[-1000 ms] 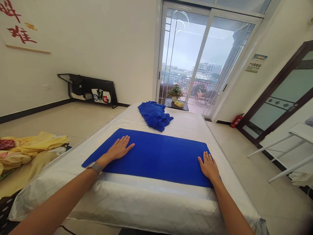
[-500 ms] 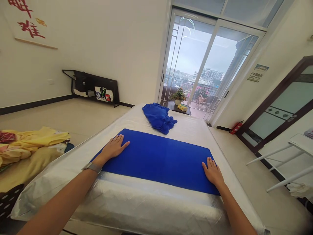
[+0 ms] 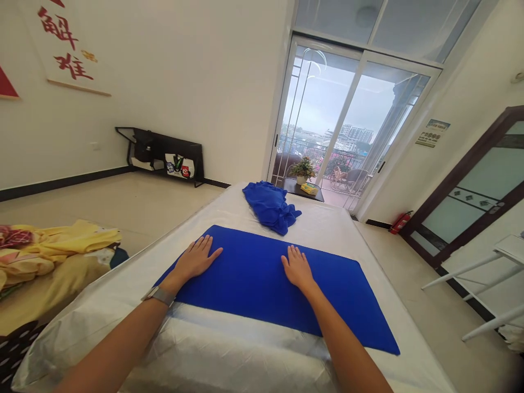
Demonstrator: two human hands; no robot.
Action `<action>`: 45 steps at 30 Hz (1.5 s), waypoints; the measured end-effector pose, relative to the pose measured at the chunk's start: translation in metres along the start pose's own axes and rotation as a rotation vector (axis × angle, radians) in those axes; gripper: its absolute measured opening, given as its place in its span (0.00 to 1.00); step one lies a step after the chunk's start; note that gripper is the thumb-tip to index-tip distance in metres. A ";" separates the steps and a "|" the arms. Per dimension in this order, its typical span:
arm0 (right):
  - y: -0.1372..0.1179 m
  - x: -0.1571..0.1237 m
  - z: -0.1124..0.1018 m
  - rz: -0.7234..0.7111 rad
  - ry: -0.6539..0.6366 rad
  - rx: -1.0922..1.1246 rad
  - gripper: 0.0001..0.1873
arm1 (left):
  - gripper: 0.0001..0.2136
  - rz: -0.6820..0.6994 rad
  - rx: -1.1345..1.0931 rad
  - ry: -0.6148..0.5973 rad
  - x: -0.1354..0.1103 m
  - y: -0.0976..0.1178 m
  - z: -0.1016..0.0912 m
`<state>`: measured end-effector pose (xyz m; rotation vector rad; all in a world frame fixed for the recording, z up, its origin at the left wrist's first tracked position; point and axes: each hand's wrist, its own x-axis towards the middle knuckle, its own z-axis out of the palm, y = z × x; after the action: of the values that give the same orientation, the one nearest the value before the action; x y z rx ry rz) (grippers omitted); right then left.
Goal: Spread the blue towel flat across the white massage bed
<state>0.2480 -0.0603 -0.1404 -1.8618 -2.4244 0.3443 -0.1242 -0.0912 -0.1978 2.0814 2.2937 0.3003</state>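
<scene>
A smooth blue cloth (image 3: 249, 284) lies flat across the near part of a plastic-covered mattress (image 3: 229, 349). My left hand (image 3: 195, 259) rests open on the cloth's left end, thumb apart from the fingers, with a watch on the wrist. Flat near the middle of the same cloth is my right hand (image 3: 298, 268), its fingers stretched forward and thumb out to the left. Just beyond the flat cloth sits a crumpled heap of blue cloth (image 3: 272, 207), touched by neither hand.
Yellow and patterned fabrics (image 3: 61, 262) are piled left of the mattress. A black rack (image 3: 164, 155) stands by the back wall. Past the mattress's far end, a small dark table (image 3: 292, 188) holds a potted plant (image 3: 303, 168). White furniture legs (image 3: 487, 273) stand at right.
My right hand has moved left from the cloth's right end to near its middle. My left hand stays at the left end. The view has tipped slightly upward.
</scene>
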 end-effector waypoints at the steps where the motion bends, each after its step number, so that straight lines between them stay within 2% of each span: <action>1: -0.005 0.007 0.003 -0.001 -0.002 0.015 0.39 | 0.42 -0.006 0.002 0.001 0.000 0.000 0.000; 4: -0.001 0.023 0.011 0.048 0.004 0.013 0.40 | 0.42 -0.014 0.007 -0.005 0.000 -0.001 0.001; 7: 0.025 0.027 0.014 0.093 0.016 -0.009 0.40 | 0.42 0.005 0.030 -0.022 0.000 -0.002 0.001; 11: 0.083 0.016 0.007 0.186 0.034 -0.053 0.39 | 0.43 -0.002 0.038 -0.037 0.000 -0.005 0.002; 16: 0.173 -0.014 -0.010 0.371 0.057 -0.104 0.39 | 0.42 -0.020 0.030 -0.026 0.002 -0.008 0.005; 19: 0.213 -0.030 -0.015 0.458 0.090 -0.099 0.40 | 0.42 -0.020 0.040 -0.034 0.003 -0.009 0.006; 22: 0.229 -0.038 -0.014 0.474 0.118 -0.079 0.41 | 0.43 -0.020 0.063 -0.032 0.003 -0.009 0.007; 28: 0.226 -0.037 -0.010 0.470 0.143 -0.046 0.41 | 0.41 0.069 0.086 -0.033 0.006 -0.017 -0.002; 30: 0.225 -0.037 -0.010 0.467 0.153 -0.042 0.41 | 0.39 0.086 0.105 -0.032 0.010 -0.012 -0.006; 32: 0.225 -0.038 -0.011 0.465 0.163 -0.037 0.41 | 0.40 0.057 0.134 -0.009 0.017 0.008 -0.010; 33: 0.225 -0.039 -0.011 0.463 0.166 -0.034 0.41 | 0.42 0.055 0.140 0.008 0.020 0.026 -0.010; 35: 0.224 -0.040 -0.012 0.461 0.166 -0.030 0.41 | 0.44 0.121 0.117 0.032 0.026 0.074 -0.007; 36: 0.224 -0.041 -0.012 0.463 0.163 -0.030 0.41 | 0.44 0.204 0.078 0.023 0.029 0.102 -0.003; 39: 0.223 -0.041 -0.013 0.469 0.153 -0.034 0.41 | 0.42 0.403 -0.070 -0.060 0.036 0.185 0.011; 41: 0.223 -0.041 -0.013 0.471 0.154 -0.039 0.41 | 0.41 0.488 -0.123 -0.078 0.041 0.224 0.021; 43: 0.224 -0.040 -0.013 0.470 0.153 -0.040 0.41 | 0.40 0.506 -0.146 -0.087 0.046 0.241 0.029; 45: 0.224 -0.040 -0.013 0.469 0.150 -0.035 0.41 | 0.40 0.477 -0.149 -0.101 0.052 0.238 0.033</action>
<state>0.4733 -0.0428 -0.1724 -2.3643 -1.8930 0.1739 0.1096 -0.0147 -0.1860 2.4701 1.6406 0.3521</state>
